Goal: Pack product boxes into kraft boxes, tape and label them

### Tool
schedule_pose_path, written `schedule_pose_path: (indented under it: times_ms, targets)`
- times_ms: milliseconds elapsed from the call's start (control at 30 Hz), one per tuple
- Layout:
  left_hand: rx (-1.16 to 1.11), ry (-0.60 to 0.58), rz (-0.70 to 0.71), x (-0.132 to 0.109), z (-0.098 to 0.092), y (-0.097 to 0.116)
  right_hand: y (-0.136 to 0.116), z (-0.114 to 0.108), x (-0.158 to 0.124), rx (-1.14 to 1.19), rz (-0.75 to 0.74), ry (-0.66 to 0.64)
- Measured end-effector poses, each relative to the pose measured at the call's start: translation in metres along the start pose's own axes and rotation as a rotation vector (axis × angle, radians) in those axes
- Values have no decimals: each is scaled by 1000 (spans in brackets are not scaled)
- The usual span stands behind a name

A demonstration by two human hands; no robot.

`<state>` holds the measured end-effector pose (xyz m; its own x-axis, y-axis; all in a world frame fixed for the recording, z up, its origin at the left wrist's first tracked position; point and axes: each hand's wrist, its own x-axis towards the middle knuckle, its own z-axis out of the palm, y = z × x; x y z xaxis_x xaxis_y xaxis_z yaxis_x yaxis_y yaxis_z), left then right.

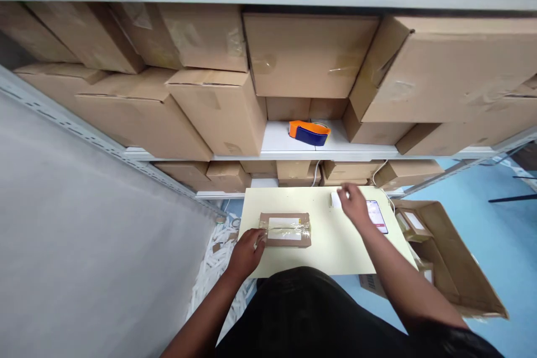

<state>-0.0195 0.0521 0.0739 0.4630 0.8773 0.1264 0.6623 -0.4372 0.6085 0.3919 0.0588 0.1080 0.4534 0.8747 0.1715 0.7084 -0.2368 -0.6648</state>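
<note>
A small cardboard box (307,239) lies on the pale yellow table, with clear tape and a white label (284,222) across its top. My left hand (247,251) grips the box's left end, fingers at the top edge and thumb lower down. Farther back on the right, my right hand (353,202) is raised over the table with thumb and fingers pinched together. Whatever is between those fingertips is too small to make out. Just left of them is a small white paper item (335,200), partly covered by the hand. A phone (377,217) with a lit screen lies beside my right wrist.
Shelves packed with cardboard boxes (310,56) rise behind the table (327,251). An orange and blue tape dispenser (309,133) sits on one shelf. To the right, a large open carton (461,257) holds smaller boxes. White paper strips (213,263) litter the floor at left.
</note>
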Motion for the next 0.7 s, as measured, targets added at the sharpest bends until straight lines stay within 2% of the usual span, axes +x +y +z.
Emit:
schedule_pose_path:
  times_ms: [100,167,233,300,367,500,600,700]
  targets:
    - [53,-153,156,37,21,44,78,20,-94,53,268,-332]
    - [93,-282,262,68,46,75,117,28,-145,61,322,-488]
    - [161,-402,343,103,80,102,143,29,-177,63,349,-564]
    - [243,-490,359,140,117,124,159,23,-191,61,384,-580]
    - [317,-564,369,177,156,141,167,16,-193,63,404,-580]
    - [405,-630,353,236,226,159,180,1,-185,83,427,-564]
    - [412,-646,363,262,267,163,188,-8,-187,118,463,-544]
    - [423,-680,370,274,294,160,194,-17,-196,150,485,-536]
